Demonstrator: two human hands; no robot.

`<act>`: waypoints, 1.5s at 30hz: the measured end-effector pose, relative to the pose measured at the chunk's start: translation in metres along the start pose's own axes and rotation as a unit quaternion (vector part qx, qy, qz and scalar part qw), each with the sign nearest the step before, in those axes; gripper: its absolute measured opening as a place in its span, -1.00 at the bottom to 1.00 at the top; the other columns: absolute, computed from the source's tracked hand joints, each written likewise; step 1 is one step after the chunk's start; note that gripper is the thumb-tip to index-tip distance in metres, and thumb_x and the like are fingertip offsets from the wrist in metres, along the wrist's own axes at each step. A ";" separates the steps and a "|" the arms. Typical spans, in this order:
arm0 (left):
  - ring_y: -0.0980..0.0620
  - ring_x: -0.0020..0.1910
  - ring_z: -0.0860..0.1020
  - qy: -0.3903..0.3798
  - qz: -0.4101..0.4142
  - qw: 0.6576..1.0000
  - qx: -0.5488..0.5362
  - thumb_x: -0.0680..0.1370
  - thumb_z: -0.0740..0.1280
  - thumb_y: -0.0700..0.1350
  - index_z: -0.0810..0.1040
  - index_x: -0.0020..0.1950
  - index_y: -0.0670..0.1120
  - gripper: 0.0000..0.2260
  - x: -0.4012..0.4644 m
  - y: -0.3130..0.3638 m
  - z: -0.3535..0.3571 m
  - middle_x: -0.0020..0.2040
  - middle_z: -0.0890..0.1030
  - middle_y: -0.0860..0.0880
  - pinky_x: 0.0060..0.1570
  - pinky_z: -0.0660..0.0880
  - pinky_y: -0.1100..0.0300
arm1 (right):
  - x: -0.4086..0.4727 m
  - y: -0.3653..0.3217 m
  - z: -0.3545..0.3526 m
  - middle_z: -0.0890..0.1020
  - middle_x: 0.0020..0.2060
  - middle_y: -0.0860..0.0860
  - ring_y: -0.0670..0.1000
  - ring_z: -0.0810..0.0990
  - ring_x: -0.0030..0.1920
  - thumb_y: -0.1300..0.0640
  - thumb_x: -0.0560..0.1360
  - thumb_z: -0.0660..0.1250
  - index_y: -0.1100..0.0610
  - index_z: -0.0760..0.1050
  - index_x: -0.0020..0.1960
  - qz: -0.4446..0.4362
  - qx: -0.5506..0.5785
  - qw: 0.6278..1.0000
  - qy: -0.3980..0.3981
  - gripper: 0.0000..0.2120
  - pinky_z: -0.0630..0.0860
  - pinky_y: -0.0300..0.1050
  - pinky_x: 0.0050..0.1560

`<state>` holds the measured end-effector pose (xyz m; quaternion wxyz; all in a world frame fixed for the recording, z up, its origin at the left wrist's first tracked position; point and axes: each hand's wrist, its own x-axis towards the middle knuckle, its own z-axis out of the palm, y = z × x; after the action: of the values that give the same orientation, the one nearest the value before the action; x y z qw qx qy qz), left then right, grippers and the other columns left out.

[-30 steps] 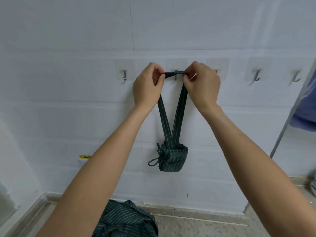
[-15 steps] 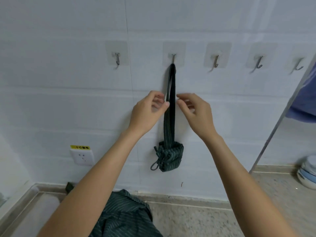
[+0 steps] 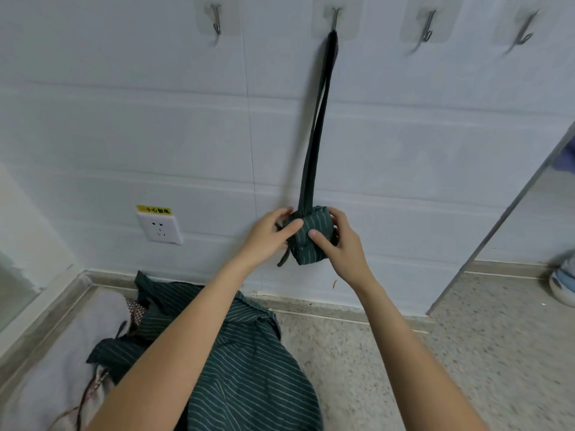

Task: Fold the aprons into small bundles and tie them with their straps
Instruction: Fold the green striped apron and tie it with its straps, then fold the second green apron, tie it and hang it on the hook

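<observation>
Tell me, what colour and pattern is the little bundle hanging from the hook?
Dark green with thin pale stripes; the bundle shows in the head view.

Soft, even, cool light; faint shadows; wide-angle bending and slight blur at edges.

Two bare forearms were seen, unsleeved up to the frame edge. No rings, watch or gloves were noted on left hand or right hand.

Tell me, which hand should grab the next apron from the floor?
Probably the left hand. The loose striped apron lies low on the left side, beneath that arm; the right hand is farther away.
</observation>
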<state>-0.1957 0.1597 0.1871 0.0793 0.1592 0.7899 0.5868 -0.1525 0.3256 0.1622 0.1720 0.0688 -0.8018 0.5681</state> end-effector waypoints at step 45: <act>0.08 0.17 0.50 -0.045 -0.251 0.882 0.396 0.47 0.23 0.31 0.31 0.42 0.08 -0.42 -0.213 -0.234 -0.090 0.29 0.48 0.07 0.01 0.51 0.18 | -0.075 0.123 0.191 -0.28 0.50 0.13 0.30 -0.18 0.48 -0.33 0.30 0.40 -0.19 -0.29 0.50 0.214 -0.364 0.841 -0.338 0.07 -0.03 0.40 0.37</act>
<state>-0.0612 -0.0555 -0.0222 0.1895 0.0002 0.9657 0.1778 -0.1578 0.1830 -0.0299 -0.2222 0.0158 -0.9541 0.1999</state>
